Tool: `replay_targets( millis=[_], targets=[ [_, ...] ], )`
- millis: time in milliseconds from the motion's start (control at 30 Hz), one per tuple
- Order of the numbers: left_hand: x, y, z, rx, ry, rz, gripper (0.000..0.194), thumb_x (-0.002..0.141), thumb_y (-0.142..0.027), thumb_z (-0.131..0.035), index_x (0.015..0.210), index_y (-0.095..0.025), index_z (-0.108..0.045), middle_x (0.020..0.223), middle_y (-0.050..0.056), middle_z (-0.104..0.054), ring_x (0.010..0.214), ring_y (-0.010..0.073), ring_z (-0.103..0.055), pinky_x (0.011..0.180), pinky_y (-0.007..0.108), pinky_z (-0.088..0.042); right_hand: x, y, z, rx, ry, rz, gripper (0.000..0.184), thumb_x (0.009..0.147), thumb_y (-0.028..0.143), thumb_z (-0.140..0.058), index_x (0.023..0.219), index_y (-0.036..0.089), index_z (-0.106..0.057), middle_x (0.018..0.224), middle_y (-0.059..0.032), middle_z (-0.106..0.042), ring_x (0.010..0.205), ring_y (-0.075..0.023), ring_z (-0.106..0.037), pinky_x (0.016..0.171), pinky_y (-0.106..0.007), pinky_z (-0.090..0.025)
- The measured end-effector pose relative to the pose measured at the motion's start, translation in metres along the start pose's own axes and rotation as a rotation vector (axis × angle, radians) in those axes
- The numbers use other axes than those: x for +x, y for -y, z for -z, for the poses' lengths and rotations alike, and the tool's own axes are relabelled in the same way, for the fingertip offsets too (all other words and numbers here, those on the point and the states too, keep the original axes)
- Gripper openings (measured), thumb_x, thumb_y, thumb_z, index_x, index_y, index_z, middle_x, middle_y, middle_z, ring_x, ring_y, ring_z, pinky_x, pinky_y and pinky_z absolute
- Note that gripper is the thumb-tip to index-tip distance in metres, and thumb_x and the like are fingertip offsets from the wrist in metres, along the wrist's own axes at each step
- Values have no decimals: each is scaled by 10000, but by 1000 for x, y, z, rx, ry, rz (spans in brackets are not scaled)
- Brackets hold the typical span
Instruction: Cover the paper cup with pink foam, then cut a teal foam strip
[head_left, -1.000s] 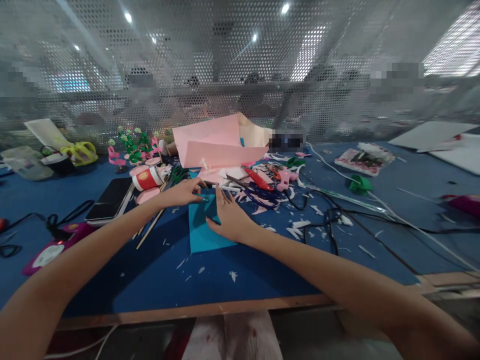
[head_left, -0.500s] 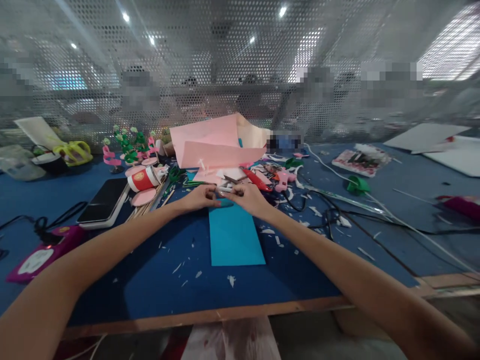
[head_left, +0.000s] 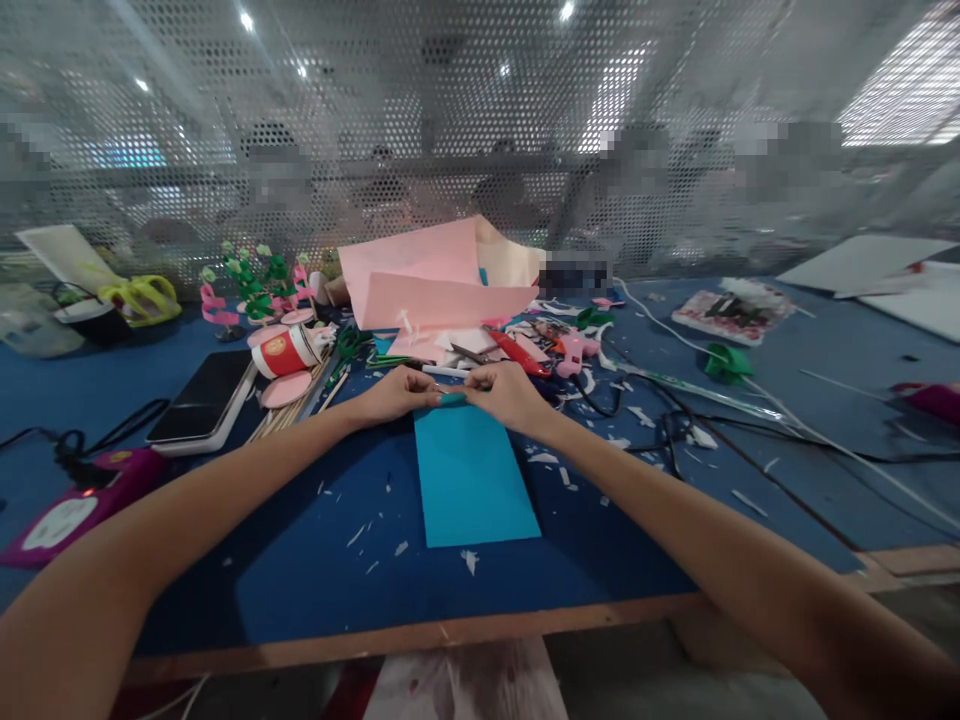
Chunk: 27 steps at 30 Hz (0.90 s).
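A sheet of bright blue paper (head_left: pixel 469 480) lies in front of me on the table, its far edge lifted and curled into a small teal fold (head_left: pixel 452 398). My left hand (head_left: pixel 394 393) pinches this far edge at its left end. At the right end my right hand (head_left: pixel 510 396) is closed on the same edge, thumb and fingers together. Just beyond my fingers lies a thin white stick (head_left: pixel 444 370). A red-handled cutter (head_left: pixel 521 353) rests behind my right hand, by a pink glue gun (head_left: pixel 576 350).
Large pink paper (head_left: pixel 420 275) stands behind the scraps. On the left are a phone (head_left: pixel 204 395), a red-and-white paper cup (head_left: pixel 281 350), wooden sticks and a purple power strip (head_left: pixel 90 505). Cables cross the right side. White scraps dot the blue table (head_left: pixel 300 580).
Both hands have lowered slightly onto the paper's far edge. The white stick, earlier between my fingertips, now lies behind them. The view has shifted a little.
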<state>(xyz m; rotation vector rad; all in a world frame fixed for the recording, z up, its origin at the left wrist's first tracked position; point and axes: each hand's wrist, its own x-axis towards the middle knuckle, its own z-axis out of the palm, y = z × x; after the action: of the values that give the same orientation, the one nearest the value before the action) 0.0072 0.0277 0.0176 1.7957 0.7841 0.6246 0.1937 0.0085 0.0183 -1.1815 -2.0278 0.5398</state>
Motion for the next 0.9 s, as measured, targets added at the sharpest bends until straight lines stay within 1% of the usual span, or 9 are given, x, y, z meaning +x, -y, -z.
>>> replay_targets(
  millis=[100,200,267,400,467,567,700,800,900],
  targets=[
    [0,1,0,16,0,-2,350,630,-412,-663,496,-137,-493,460,-61,-396,454,43,-301,461,203,-220,1,0,4,-9,38,12,343,690,409,-574,470,157,-499,437,19,-436,451,-75,-365,445,-222,-263],
    [0,0,1,27,-7,-18,370,631,-417,-654,475,-144,-459,456,-63,-365,450,42,-273,455,211,-189,0,0,7,-20,57,32,287,688,342,-562,476,159,-498,443,20,-443,452,-75,-380,440,-221,-252],
    [-1,0,2,27,-14,-27,386,632,-425,-647,463,-150,-435,453,-67,-341,444,42,-258,451,215,-177,1,0,8,-17,61,39,277,685,335,-562,479,161,-498,441,23,-440,445,-71,-379,433,-219,-245],
    [-1,2,5,-2,-27,-31,377,633,-426,-647,475,-151,-442,451,-69,-351,434,41,-279,440,213,-187,3,-1,12,-3,43,29,378,684,448,-579,452,168,-477,390,45,-365,396,-53,-300,404,-224,-199],
    [-1,3,7,-6,-41,-31,351,637,-399,-654,486,-147,-464,449,-66,-371,431,40,-303,435,209,-205,4,-3,13,-5,27,23,404,673,484,-592,444,171,-478,376,48,-359,383,-50,-286,398,-228,-191],
    [-2,4,9,1,-60,-9,312,648,-369,-667,512,-144,-499,445,-61,-408,414,37,-336,417,199,-236,4,-5,16,12,25,-1,410,670,500,-605,447,178,-481,380,30,-428,377,-59,-344,399,-226,-236],
    [-4,2,11,-9,-74,25,316,649,-398,-676,542,-155,-506,403,-80,-400,336,31,-325,355,193,-248,3,-6,18,52,47,-42,396,701,493,-588,468,188,-489,403,0,-513,381,-83,-426,425,-233,-311],
    [-6,0,12,-34,-64,21,327,667,-384,-667,522,-158,-480,391,-80,-408,319,28,-348,346,189,-256,3,-8,19,37,-9,-16,420,708,507,-579,456,193,-460,399,8,-490,396,-83,-416,432,-233,-301],
    [-7,-1,12,-55,-28,38,338,713,-370,-632,510,-161,-460,383,-58,-459,328,38,-404,361,189,-270,3,-10,20,-1,-109,12,447,721,533,-558,458,191,-441,397,28,-433,409,-77,-378,435,-233,-271]
  ],
)
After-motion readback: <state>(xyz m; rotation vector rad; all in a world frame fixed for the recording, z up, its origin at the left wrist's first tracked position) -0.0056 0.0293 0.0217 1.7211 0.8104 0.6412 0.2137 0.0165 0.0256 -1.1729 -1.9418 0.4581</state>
